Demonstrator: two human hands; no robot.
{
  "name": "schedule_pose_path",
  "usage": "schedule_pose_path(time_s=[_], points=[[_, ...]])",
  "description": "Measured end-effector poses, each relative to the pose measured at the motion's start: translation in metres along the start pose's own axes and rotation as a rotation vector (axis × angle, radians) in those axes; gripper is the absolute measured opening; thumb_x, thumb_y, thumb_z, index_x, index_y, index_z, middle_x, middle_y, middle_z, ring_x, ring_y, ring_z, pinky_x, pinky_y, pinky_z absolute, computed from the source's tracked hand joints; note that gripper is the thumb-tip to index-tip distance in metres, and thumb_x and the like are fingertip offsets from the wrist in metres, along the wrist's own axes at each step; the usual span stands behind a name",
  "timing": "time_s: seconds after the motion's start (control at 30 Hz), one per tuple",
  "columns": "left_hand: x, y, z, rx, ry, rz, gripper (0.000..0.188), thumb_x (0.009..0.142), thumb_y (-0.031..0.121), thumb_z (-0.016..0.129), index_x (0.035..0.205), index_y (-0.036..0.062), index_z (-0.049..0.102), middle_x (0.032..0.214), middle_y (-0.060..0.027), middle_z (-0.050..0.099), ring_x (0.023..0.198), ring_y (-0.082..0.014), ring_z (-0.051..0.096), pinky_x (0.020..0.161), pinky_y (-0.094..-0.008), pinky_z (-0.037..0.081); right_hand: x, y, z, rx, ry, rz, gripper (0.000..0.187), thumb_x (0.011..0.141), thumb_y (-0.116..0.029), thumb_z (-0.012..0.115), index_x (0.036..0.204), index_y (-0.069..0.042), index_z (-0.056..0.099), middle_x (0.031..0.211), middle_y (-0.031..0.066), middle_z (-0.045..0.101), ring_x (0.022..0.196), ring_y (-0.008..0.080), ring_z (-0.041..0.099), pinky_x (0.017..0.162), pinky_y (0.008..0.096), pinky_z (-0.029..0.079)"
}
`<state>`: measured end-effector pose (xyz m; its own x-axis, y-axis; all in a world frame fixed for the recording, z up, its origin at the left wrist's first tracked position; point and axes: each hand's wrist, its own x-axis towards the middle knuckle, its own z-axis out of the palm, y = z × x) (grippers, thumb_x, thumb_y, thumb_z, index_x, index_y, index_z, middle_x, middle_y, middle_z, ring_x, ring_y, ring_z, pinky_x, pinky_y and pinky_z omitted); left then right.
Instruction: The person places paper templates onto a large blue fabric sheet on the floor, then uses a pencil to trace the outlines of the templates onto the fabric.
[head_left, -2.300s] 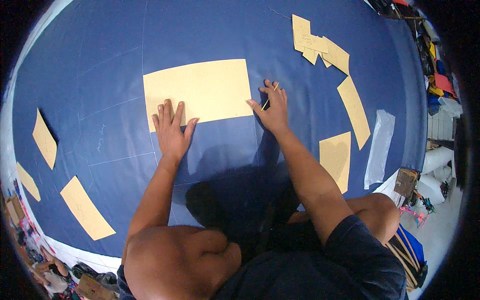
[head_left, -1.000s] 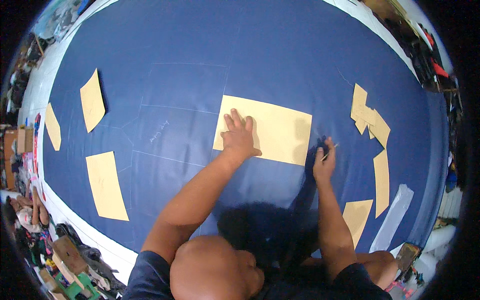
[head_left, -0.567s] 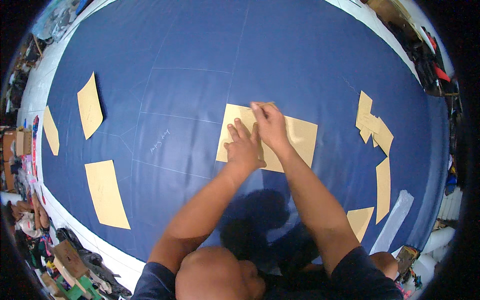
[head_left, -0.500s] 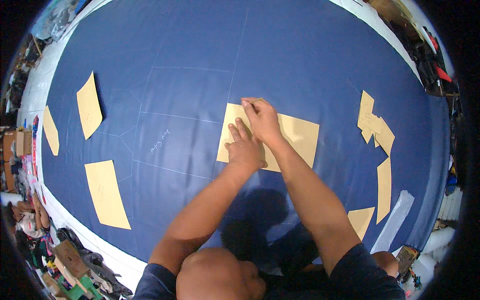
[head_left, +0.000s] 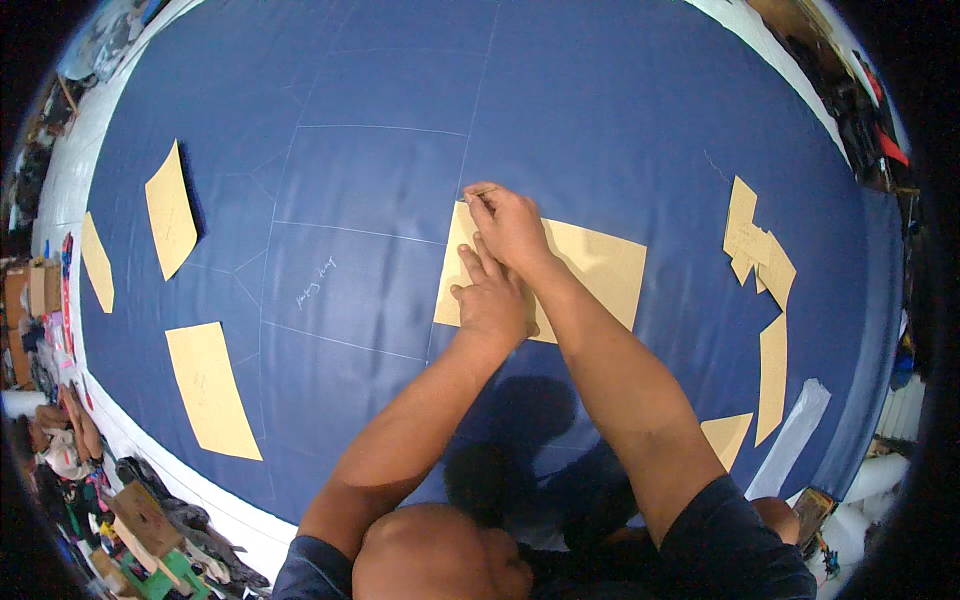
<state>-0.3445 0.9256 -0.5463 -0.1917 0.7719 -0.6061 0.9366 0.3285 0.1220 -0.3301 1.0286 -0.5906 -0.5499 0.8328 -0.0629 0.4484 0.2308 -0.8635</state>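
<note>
A rectangular tan card pattern piece (head_left: pixel 595 265) lies flat on a wide dark blue sheet of material (head_left: pixel 640 120). My left hand (head_left: pixel 490 300) presses down on the card's left half, fingers spread. Just above it, my right hand (head_left: pixel 508 225) is closed in a pinch at the card's upper left corner. Something slim seems to sit between its fingertips, too small to make out. Thin pale lines (head_left: pixel 360 230) mark the sheet left of the card, forming panels, with a short handwritten note in one. The card's left edge lies along one long line.
More tan card pieces lie at the left (head_left: pixel 212 390) and in an overlapping cluster at the right (head_left: pixel 748 240). A translucent strip (head_left: pixel 790 440) rests near the right edge. White floor tiles (head_left: pixel 130 120) surround the sheet, with boxes (head_left: pixel 140 515) and clutter at lower left.
My right hand has shifted slightly left along the card's top edge to its upper left corner. My left hand stays pressed on the card. The view has shifted a little.
</note>
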Motion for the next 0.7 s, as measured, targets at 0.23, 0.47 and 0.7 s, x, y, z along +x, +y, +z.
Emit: schedule_pose_path(time_s=[0.23, 0.47, 0.7], points=[[0.002, 0.004, 0.0, -0.008, -0.005, 0.004, 0.119, 0.073, 0.056, 0.084, 0.16, 0.0038, 0.022, 0.164, -0.0351, 0.008, 0.151, -0.055, 0.014, 0.1, -0.0609, 0.05, 0.002, 0.006, -0.008, -0.208, -0.036, -0.121, 0.024, 0.1, -0.022, 0.056, 0.111, -0.005, 0.07, 0.103, 0.0167, 0.073, 0.094, 0.0387, 0.069, 0.085, 0.0472, 0.055], [-0.001, -0.001, -0.001, 0.028, 0.027, -0.005, 0.126, 0.07, 0.061, 0.084, 0.164, 0.0158, 0.015, 0.163, -0.0368, 0.006, 0.15, -0.0572, 0.015, 0.099, -0.0602, 0.052, -0.042, 0.046, -0.065, -0.289, 0.081, -0.031, 0.023, 0.099, -0.02, 0.055, 0.113, -0.006, 0.068, 0.109, 0.0189, 0.07, 0.103, 0.0402, 0.066, 0.091, 0.0494, 0.052], [-0.002, 0.007, -0.013, 0.094, 0.019, 0.073, 0.128, 0.067, 0.063, 0.085, 0.162, 0.0062, 0.019, 0.165, -0.0305, 0.012, 0.149, -0.0551, 0.021, 0.103, -0.06, 0.049, -0.057, 0.06, -0.101, -0.33, 0.121, 0.089, 0.024, 0.101, -0.021, 0.055, 0.114, -0.006, 0.068, 0.109, 0.0182, 0.071, 0.102, 0.0398, 0.067, 0.09, 0.0487, 0.053]])
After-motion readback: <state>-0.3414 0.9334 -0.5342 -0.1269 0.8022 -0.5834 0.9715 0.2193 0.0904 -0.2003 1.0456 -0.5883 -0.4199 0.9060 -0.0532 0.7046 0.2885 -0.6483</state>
